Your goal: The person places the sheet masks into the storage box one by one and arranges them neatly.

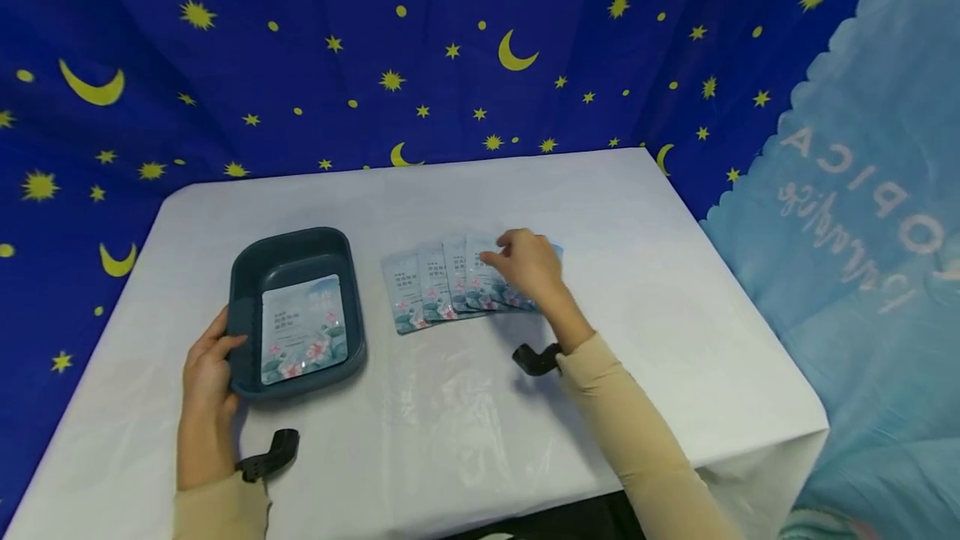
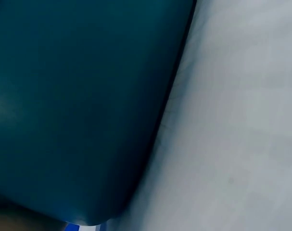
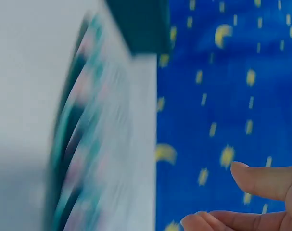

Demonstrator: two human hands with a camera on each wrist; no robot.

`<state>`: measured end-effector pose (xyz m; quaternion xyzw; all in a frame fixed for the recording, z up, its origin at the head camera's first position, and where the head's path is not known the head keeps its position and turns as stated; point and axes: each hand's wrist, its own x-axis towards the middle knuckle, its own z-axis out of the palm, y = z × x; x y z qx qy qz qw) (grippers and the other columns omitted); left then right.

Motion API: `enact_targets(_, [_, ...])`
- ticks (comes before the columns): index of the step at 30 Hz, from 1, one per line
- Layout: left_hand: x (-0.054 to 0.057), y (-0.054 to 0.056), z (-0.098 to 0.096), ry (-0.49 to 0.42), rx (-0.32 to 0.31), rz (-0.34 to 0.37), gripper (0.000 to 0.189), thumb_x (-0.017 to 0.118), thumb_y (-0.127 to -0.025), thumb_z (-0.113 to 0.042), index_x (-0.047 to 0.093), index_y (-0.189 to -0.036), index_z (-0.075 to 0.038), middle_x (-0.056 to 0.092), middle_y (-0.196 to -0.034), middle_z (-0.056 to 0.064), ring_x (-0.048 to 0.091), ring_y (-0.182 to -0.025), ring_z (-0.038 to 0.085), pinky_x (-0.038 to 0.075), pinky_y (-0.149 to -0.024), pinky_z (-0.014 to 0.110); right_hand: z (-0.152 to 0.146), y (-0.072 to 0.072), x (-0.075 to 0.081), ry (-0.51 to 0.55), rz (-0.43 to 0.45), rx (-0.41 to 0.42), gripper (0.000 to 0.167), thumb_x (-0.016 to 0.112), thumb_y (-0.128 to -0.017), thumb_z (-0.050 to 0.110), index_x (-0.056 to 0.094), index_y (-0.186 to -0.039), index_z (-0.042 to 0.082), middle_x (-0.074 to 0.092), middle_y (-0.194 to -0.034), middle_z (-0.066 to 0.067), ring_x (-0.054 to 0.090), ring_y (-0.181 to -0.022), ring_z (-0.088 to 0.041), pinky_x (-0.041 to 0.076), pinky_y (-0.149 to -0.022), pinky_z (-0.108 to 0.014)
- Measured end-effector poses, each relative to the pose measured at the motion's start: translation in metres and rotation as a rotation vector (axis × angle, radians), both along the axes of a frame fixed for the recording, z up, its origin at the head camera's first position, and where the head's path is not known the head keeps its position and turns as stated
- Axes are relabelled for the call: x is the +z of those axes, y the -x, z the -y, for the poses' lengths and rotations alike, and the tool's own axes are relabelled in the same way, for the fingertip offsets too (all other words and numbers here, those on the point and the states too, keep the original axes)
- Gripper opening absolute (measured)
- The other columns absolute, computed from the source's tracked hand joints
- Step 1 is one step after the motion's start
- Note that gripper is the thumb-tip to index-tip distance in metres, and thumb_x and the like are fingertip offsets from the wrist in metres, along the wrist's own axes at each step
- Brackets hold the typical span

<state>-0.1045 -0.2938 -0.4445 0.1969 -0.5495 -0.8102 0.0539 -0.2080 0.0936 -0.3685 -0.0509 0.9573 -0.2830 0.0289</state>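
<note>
My left hand [image 1: 208, 367] grips the left rim of a dark teal plastic basin [image 1: 288, 255], its thumb over the edge. Inside the basin lies one pale blue flat packet [image 1: 303, 330] printed with pink flowers and green leaves. In the left wrist view the basin's side wall [image 2: 83, 106] fills the left half. Over the right part of a fanned row of similar packets [image 1: 407, 290] is my right hand [image 1: 531, 265], covering some of them. The right wrist view shows thumb and fingers of the right hand [image 3: 261, 197] apart with nothing between them; the packets there are blurred.
A white cloth covers the table [image 1: 675, 315]. Behind it hangs a blue curtain [image 1: 315, 65] with yellow moons and stars, and a light blue printed cloth [image 1: 862, 273] hangs at the right. Black wrist mounts [image 1: 272, 455] stick out from both wrists.
</note>
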Motion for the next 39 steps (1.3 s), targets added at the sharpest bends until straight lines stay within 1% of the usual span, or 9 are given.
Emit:
enact_targets(4, [0.0, -0.001, 0.002, -0.019, -0.001, -0.021, 0.06, 0.04, -0.099, 0.0, 0.024, -0.155, -0.014, 0.019, -0.164, -0.002, 0.036, -0.136, 0.007, 0.046, -0.087, 0.009, -0.048, -0.002, -0.019, -0.102, 0.084, -0.135, 0.049, 0.068, -0.089, 0.043, 0.068, -0.116, 0.002, 0.071, -0.108, -0.015, 0.067, -0.083, -0.029, 0.052, -0.064, -0.038])
enact_targets(7, [-0.001, -0.001, 0.002, -0.027, 0.003, -0.02, 0.061, 0.041, -0.099, 0.0, 0.025, -0.155, -0.015, 0.02, -0.164, -0.002, 0.042, -0.129, 0.003, 0.047, -0.086, 0.009, -0.068, -0.004, -0.034, -0.153, 0.147, -0.198, 0.052, 0.069, -0.087, 0.045, 0.067, -0.114, 0.001, 0.07, -0.107, -0.017, 0.065, -0.078, -0.028, 0.049, -0.06, -0.037])
enact_targets(9, [-0.003, -0.001, 0.002, -0.037, 0.006, -0.019, 0.061, 0.042, -0.099, 0.0, 0.026, -0.155, -0.015, 0.02, -0.164, -0.001, 0.048, -0.122, 0.0, 0.048, -0.085, 0.01, -0.074, -0.002, -0.044, -0.171, 0.181, -0.231, 0.05, 0.07, -0.085, 0.048, 0.067, -0.102, 0.001, 0.068, -0.092, -0.016, 0.058, -0.067, -0.024, 0.043, -0.055, -0.033])
enact_targets(14, [-0.007, -0.002, 0.001, -0.019, -0.006, -0.008, 0.061, 0.042, -0.099, -0.002, 0.023, -0.156, -0.014, 0.019, -0.164, -0.002, 0.043, -0.128, 0.002, 0.046, -0.088, 0.009, -0.073, 0.002, -0.064, -0.19, 0.203, -0.263, 0.051, 0.076, -0.079, 0.051, 0.053, -0.076, 0.006, 0.044, -0.067, -0.004, 0.039, -0.058, -0.017, 0.033, -0.049, -0.029])
enact_targets(18, [-0.007, -0.002, -0.001, 0.006, -0.017, 0.002, 0.06, 0.04, -0.1, -0.002, 0.022, -0.156, -0.014, 0.019, -0.164, -0.003, 0.031, -0.139, 0.008, 0.043, -0.092, 0.009, -0.073, -0.001, -0.072, -0.141, 0.16, -0.308, 0.049, 0.083, -0.074, 0.042, 0.054, -0.08, 0.003, 0.048, -0.07, -0.007, 0.044, -0.062, -0.02, 0.037, -0.05, -0.03])
enact_targets(23, [-0.004, 0.0, 0.0, 0.01, -0.011, -0.003, 0.06, 0.038, -0.1, -0.002, 0.022, -0.156, -0.015, 0.019, -0.164, -0.003, 0.026, -0.143, 0.011, 0.041, -0.093, 0.009, -0.071, -0.002, -0.077, -0.034, 0.084, -0.354, 0.049, 0.088, -0.07, 0.03, 0.056, -0.085, -0.003, 0.053, -0.073, -0.012, 0.048, -0.065, -0.022, 0.044, -0.055, -0.034])
enact_targets(29, [-0.001, 0.0, 0.0, 0.032, -0.018, 0.017, 0.06, 0.035, -0.1, -0.002, 0.02, -0.157, -0.016, 0.017, -0.164, -0.006, 0.022, -0.145, 0.008, 0.039, -0.095, 0.01, -0.071, 0.0, -0.084, 0.043, 0.08, -0.393, 0.047, 0.088, -0.07, 0.025, 0.062, -0.096, -0.006, 0.066, -0.091, -0.021, 0.06, -0.078, -0.03, 0.05, -0.068, -0.04])
enact_targets(34, [0.0, 0.0, -0.001, 0.034, -0.011, 0.025, 0.06, 0.034, -0.101, -0.002, 0.02, -0.157, -0.017, 0.017, -0.164, -0.007, 0.02, -0.147, 0.006, 0.037, -0.099, 0.01, -0.073, -0.001, -0.089, 0.053, 0.096, -0.428, 0.037, 0.087, -0.071, 0.028, 0.067, -0.088, 0.002, 0.069, -0.087, -0.015, 0.061, -0.072, -0.026, 0.045, -0.057, -0.033])
enact_targets(39, [0.0, 0.0, -0.001, 0.053, -0.003, 0.034, 0.06, 0.033, -0.1, -0.001, 0.021, -0.157, -0.016, 0.018, -0.164, -0.007, 0.021, -0.147, 0.007, 0.036, -0.1, 0.01, -0.076, -0.003, -0.091, 0.111, 0.05, -0.438, 0.025, 0.082, -0.076, 0.024, 0.071, -0.084, 0.004, 0.071, -0.085, -0.013, 0.062, -0.075, -0.028, 0.044, -0.062, -0.035])
